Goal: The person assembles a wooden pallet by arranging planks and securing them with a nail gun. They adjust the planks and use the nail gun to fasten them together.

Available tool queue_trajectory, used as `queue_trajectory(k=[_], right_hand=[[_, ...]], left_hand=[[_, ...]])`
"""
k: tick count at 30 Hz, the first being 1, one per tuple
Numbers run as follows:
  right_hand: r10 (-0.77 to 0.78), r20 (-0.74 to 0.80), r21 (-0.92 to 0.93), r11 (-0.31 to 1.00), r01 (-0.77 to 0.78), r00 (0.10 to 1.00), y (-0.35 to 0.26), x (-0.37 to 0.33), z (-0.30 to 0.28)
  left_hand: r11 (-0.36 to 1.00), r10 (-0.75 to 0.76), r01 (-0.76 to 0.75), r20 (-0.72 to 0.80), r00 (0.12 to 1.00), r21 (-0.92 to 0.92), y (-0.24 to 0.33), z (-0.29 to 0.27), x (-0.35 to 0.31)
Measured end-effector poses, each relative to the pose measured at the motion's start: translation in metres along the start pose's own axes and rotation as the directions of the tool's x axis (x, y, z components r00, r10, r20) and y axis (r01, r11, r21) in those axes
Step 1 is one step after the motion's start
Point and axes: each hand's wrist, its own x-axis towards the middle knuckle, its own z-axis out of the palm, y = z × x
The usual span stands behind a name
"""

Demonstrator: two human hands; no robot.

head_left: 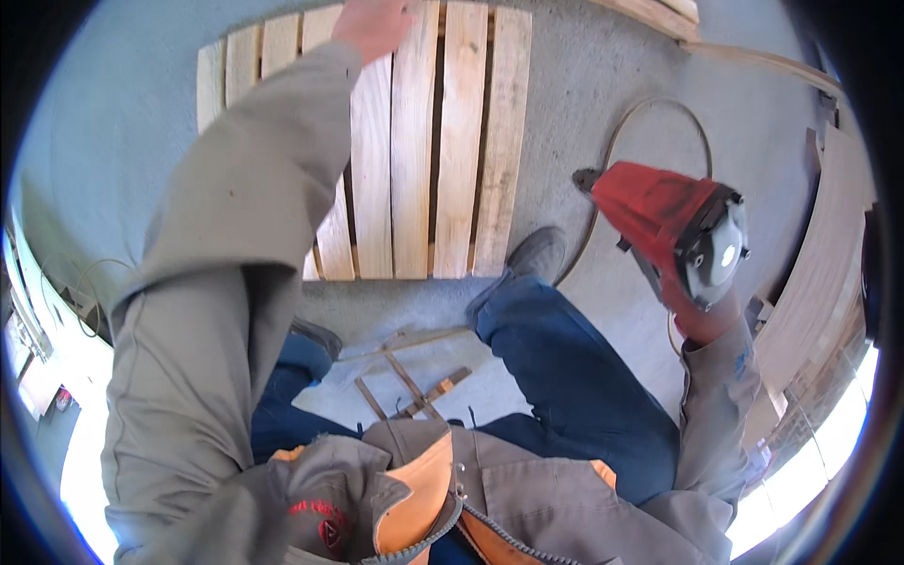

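Right hand (702,315), mostly hidden, grips a red nail gun (673,231); left hand (375,24), cut off, touches pallet (443,141), grip unclear.

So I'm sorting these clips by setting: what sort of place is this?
Probably a woodworking yard or workshop floor. A slatted wooden pallet lies on bare concrete floor, the right hand holds a red power tool with a hose trailing behind, and stacked boards line the right side.

Pallet (414,141) on floor (584,85) ahead; nail gun (678,231) right; scraps (410,377) between legs.
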Motion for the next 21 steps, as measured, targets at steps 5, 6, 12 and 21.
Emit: queue_trajectory(k=[5, 6, 12, 21], right_hand=[[-0.043, -0.007, 0.058, 0.997, 0.044, 0.999, -0.028, 0.023, 0.003], [-0.062, -0.010, 0.023, 0.998, 0.062, 0.998, -0.024, 0.024, 0.000], [0.253, 0.019, 0.301, 0.921, -0.247, 0.967, -0.011, 0.017, 0.004], [0.074, -0.020, 0.269, 0.961, -0.066, 0.997, -0.049, 0.029, 0.010]], left_hand=[[1.000, 0.028, -0.028, 0.042, 0.999, -0.005, -0.028, 0.012, -0.004], [0.998, 0.045, -0.049, 0.080, 0.996, 0.044, -0.037, 0.019, 0.002], [0.983, -0.167, 0.183, 0.324, 0.931, -0.020, -0.011, -0.002, 0.022], [0.966, -0.227, 0.253, 0.304, 0.925, -0.049, -0.011, -0.005, 0.011]])
